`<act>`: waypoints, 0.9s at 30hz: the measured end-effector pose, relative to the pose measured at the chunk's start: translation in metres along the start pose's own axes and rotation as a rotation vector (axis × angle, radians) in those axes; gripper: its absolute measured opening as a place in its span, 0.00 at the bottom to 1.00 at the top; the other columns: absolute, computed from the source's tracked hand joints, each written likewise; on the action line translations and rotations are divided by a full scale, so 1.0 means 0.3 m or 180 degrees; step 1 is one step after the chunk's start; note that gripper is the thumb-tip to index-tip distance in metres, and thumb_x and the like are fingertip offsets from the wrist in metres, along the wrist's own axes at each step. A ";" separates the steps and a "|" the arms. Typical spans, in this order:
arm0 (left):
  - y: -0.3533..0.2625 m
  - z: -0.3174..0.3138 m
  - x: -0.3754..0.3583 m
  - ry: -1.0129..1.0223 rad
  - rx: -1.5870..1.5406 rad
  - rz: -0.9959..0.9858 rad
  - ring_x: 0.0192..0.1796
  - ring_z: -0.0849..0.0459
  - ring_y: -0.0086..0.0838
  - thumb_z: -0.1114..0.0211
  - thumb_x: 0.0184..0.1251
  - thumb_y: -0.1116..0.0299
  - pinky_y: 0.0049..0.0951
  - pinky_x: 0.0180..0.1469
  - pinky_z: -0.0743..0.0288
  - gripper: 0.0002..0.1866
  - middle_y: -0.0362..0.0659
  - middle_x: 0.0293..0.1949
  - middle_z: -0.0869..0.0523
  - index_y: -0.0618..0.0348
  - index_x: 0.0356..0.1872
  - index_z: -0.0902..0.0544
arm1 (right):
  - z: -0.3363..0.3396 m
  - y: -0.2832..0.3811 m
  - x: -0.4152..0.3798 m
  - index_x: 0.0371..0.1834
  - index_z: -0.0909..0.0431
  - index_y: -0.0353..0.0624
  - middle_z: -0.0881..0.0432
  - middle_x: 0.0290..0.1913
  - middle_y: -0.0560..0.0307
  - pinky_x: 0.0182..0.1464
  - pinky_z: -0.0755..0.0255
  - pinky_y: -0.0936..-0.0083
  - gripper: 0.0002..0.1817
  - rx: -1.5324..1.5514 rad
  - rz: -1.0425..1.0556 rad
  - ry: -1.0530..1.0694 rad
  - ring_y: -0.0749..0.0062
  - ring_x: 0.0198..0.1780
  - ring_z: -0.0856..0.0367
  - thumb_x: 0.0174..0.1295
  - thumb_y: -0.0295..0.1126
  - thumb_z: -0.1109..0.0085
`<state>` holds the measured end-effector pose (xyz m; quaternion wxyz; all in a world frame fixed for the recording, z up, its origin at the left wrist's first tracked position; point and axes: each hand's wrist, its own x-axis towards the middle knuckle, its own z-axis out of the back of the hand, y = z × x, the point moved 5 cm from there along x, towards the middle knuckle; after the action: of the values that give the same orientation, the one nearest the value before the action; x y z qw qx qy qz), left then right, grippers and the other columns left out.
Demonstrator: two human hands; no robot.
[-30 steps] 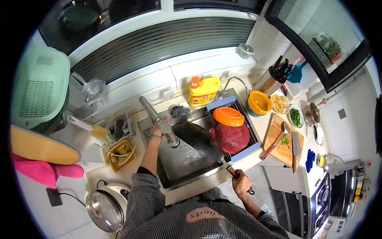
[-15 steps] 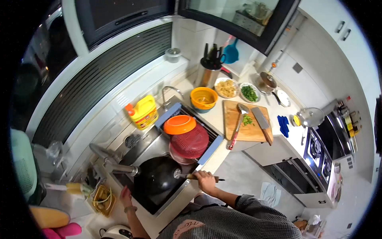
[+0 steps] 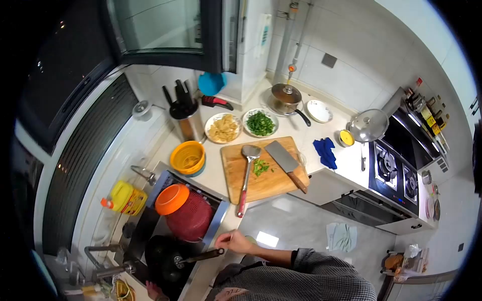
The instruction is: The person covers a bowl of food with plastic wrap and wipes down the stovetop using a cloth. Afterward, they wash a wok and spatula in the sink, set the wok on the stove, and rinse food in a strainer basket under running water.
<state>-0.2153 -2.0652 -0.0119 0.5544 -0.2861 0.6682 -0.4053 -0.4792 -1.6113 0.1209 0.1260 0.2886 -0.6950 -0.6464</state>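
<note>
The black wok (image 3: pixel 163 258) sits in the sink, its wooden handle (image 3: pixel 203 256) pointing out over the counter edge. Just above the handle's end is my right hand (image 3: pixel 236 242), off the grip, with fingers loosely bent and apart. My left hand (image 3: pixel 154 290) is low in the view by the wok's near-left rim, fingers extended and holding nothing; the wrist runs toward the bottom edge. Beside the wok, a red colander (image 3: pixel 190 218) rests on the sink rack with an orange bowl (image 3: pixel 172 199) on top of it.
On the counter lies a cutting board (image 3: pixel 236 175) with a spatula (image 3: pixel 245 175), a cleaver (image 3: pixel 283 158) and chopped greens. Behind it stand two filled plates, a lidded pot (image 3: pixel 285 98) and a knife block (image 3: pixel 187 123). The faucet (image 3: pixel 108 271) reaches over the sink; a gas stove (image 3: pixel 394 173) is right.
My right hand has let go of the wok handle and sits just above its end. The view has turned right, so the sink appears farther left and lower.
</note>
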 end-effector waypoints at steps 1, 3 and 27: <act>0.033 -0.012 0.021 -0.0154 0.0137 0.0024 0.19 0.30 0.24 0.55 0.72 0.59 0.23 0.20 0.32 0.23 0.49 0.33 0.20 0.65 0.59 0.30 | 0.060 0.029 0.017 0.29 0.18 0.35 0.19 0.28 0.62 0.35 0.28 0.81 0.04 0.0295 -0.0104 -0.0485 0.83 0.30 0.24 0.53 0.25 0.35; 0.083 -0.045 0.001 -0.0516 0.0416 0.0032 0.21 0.26 0.28 0.53 0.71 0.58 0.24 0.24 0.28 0.23 0.50 0.34 0.19 0.64 0.58 0.28 | 0.120 0.397 0.057 0.20 0.24 0.36 0.24 0.20 0.60 0.28 0.33 0.80 0.12 -0.0629 0.0982 -0.0888 0.80 0.24 0.28 0.51 0.32 0.32; -0.256 -0.465 -0.674 0.0250 0.2116 -0.2612 0.51 0.23 0.33 0.40 0.62 0.72 0.31 0.57 0.32 0.17 0.50 0.49 0.21 0.70 0.51 0.26 | 1.605 -0.015 -0.250 0.56 0.31 0.30 0.24 0.51 0.45 0.57 0.37 0.73 0.23 -0.1503 0.0545 -0.4107 0.63 0.52 0.27 0.68 0.40 0.54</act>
<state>-0.3114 -1.9046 0.1650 0.3855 -0.3175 0.3570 -0.7894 -0.6821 -1.1714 0.0676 -0.2025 -0.2447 -0.4920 -0.8106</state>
